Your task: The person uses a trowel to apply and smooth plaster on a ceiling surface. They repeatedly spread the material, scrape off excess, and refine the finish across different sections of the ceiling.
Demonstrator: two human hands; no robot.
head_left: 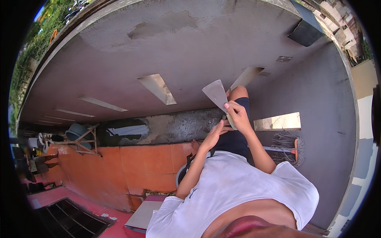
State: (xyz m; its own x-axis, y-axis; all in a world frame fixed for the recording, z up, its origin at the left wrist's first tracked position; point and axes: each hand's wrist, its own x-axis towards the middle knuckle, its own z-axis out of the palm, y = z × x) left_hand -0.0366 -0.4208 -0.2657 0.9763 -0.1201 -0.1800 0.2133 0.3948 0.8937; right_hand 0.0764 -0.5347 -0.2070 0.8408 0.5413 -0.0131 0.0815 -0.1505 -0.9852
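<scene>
A putty knife (216, 94) with a broad, pale metal blade points up and to the left in front of my body. My right hand (239, 114) is closed around it, the thumb lying near the base of the blade. Its light yellow-green handle (231, 122) runs down between my two hands. At the lower end of the handle is my left hand (214, 135), thumb and fingers on it; the fingers partly hide the contact. My dark shorts and a bare knee (239, 93) show behind the hands.
A grey wall with slanted openings (158, 89) stands ahead, its foot wet. A mop (289, 148) leans at the right. Orange tiles (147, 162) cover the floor to the left, where a wooden stand (92, 139) and a grey-blue tub (75, 133) stand near other people.
</scene>
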